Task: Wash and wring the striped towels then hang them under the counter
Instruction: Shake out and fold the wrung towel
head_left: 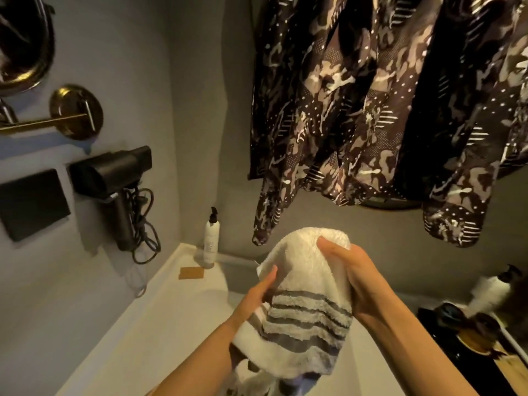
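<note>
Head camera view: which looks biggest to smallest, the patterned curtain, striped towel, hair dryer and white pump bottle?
1. Patterned curtain
2. Striped towel, though it is nearest the camera, so that flatters it
3. Hair dryer
4. White pump bottle

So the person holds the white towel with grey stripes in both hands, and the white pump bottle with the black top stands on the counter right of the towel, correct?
Not quite. The head view shows both the left hand and right hand holding the white towel with grey stripes, but the white pump bottle with the black top stands left of it, in the counter's corner.
</note>
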A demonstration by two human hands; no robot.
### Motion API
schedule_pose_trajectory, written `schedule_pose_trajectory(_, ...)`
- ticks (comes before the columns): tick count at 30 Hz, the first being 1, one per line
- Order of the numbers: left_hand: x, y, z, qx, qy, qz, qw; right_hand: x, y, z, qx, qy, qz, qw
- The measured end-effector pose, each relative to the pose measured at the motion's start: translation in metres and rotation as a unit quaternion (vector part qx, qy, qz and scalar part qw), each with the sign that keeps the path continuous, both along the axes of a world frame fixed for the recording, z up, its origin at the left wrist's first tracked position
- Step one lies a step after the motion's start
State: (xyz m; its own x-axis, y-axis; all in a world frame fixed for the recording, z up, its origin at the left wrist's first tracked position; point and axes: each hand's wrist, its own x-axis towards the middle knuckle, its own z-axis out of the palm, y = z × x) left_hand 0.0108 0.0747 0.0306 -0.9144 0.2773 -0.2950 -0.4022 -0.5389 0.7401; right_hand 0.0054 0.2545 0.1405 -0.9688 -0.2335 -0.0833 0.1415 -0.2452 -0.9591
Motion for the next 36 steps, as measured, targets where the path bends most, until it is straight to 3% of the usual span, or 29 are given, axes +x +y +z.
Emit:
schedule_pose_trajectory(3,-0.001,-0.014,-0.001,-0.034,0.032,-0.028,0.999,0.000,0.002,0.001,0.024,0.059,0.018,0.998)
schedule_pose_trajectory(9,0.020,-0.006,-0.028,0.052,0.031,-0.128,0.990,0.000,-0.003,-0.013,0.083,0.061,0.020,0.994)
schedule_pose_trajectory(13,0.022,-0.016,-0.024,-0.017,0.044,-0.044,0.998,-0.002,0.013,-0.018,0.108,0.030,0.037,0.993)
schedule_pose_trajectory(17,0.027,-0.024,-0.021,0.018,0.037,0.004,0.999,0.003,0.034,-0.033,0.191,0.046,0.004,0.981)
schedule_pose_trajectory(22,0.035,-0.010,-0.033,-0.028,0.042,0.059,0.997,0.020,0.066,-0.058,0.262,0.031,-0.070,0.962)
schedule_pose_trajectory(30,0.075,0.098,-0.024,-0.046,0.038,0.021,0.998,0.089,0.157,-0.081,0.171,-0.034,-0.129,0.976)
schedule_pose_trajectory(36,0.146,0.226,-0.054,-0.062,-0.066,-0.018,0.996,0.168,0.269,-0.121,0.088,-0.098,-0.127,0.983)
